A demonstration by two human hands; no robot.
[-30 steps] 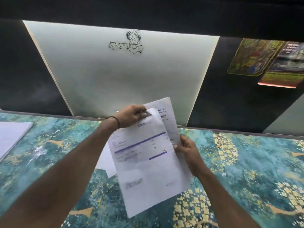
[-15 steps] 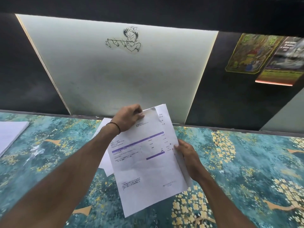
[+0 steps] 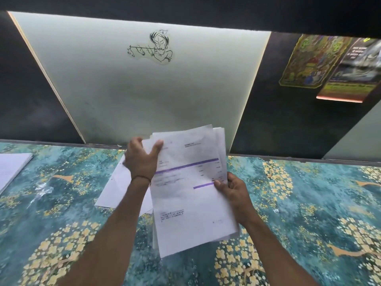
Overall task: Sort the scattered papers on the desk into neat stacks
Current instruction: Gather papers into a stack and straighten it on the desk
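We hold a bunch of papers (image 3: 191,203) up over the middle of the desk (image 3: 309,203). Our left hand (image 3: 142,159) grips its top left corner and our right hand (image 3: 235,195) grips its right edge. Under our left arm, loose sheets (image 3: 115,188) lie flat near the desk's back edge. A pile of paper (image 3: 12,168) lies at the left edge, well apart from them. Behind the desk stands a wall panel (image 3: 144,96) with a sticker (image 3: 153,48) high on it. To its right hang posters (image 3: 313,60).

A purple-barred printed sheaf (image 3: 191,203) is held tilted; loose sheets (image 3: 115,188) are spread beneath; a stack (image 3: 12,168) is laid far left.
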